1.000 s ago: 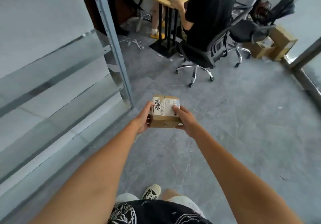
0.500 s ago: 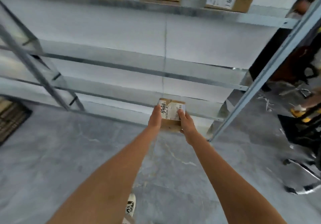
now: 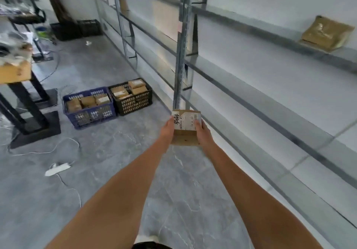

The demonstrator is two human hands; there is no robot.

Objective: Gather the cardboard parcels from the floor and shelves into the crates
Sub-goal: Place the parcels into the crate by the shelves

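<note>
Both hands' grip holds a labelled parcel (image 3: 186,128) (crates (image 3: 108,102) ahead, part-filled).

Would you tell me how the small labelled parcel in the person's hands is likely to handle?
The parcel looks stiff: its cardboard edges stay straight between the left hand and right hand. Probably light, since fingertips alone carry it at arm's length. Flat-sided, so unlikely to roll.

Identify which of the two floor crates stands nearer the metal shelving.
The black crate: it stands right of the blue crate, beside the shelving.
</note>
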